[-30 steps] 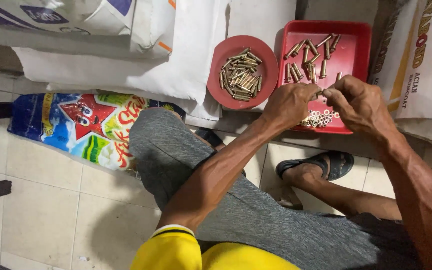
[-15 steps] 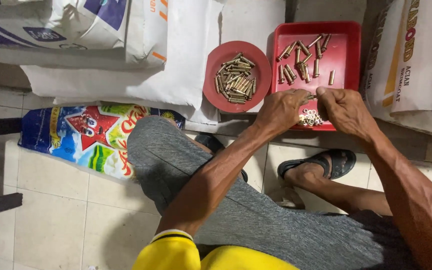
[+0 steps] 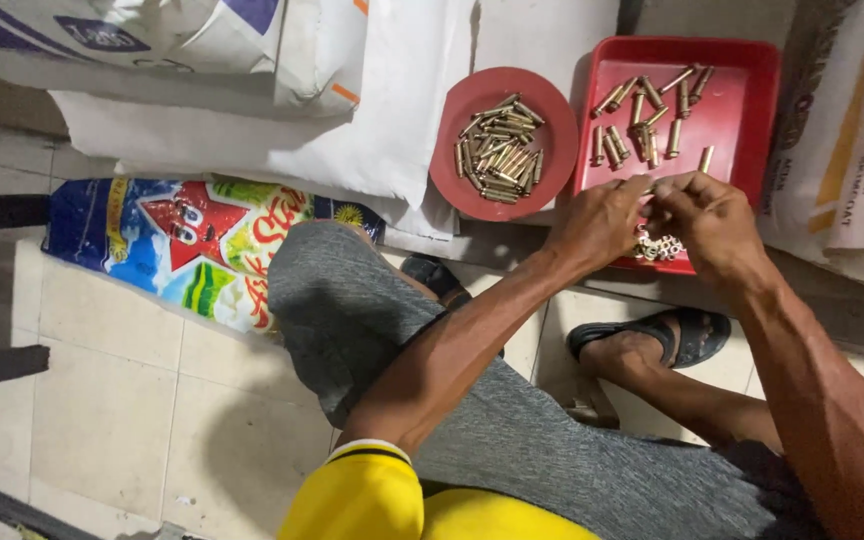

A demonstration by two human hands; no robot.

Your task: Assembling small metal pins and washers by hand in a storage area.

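A person in grey trousers and a yellow shirt sits on a pale tiled floor point(image 3: 102, 400), seen from above. At far left, a glossy blue plastic sack printed with a red star point(image 3: 187, 245) lies flat on the tiles, partly under a stack of white woven sacks point(image 3: 282, 110) that runs along the top of the scene. To the right of these, a round red plastic lid point(image 3: 457, 165) holds a heap of short brass-coloured metal tubes point(image 3: 499, 152), piled loosely near its centre. Just beside it stands a rectangular red plastic tray point(image 3: 742, 100) with more brass-coloured tubes scattered singly point(image 3: 642, 115) across its upper half and a small cluster of pale, silvery ring-shaped pieces point(image 3: 658, 246) at its near edge.

The left hand point(image 3: 600, 222) hovers over the tray's near left corner, fingers curled inward, thumb and forefinger closed in a pinch. The right hand point(image 3: 710, 222) meets it fingertip to fingertip, likewise curled and pinching. Between the two sets of fingertips a small brass-coloured piece point(image 3: 655, 187) shows; which hand bears the grip cannot be told. Both hands sit directly above the silvery cluster. Below the right forearm, a foot in a black sandal point(image 3: 687, 335) rests on the tiles. More white printed sacks point(image 3: 852, 130) stand at far right.
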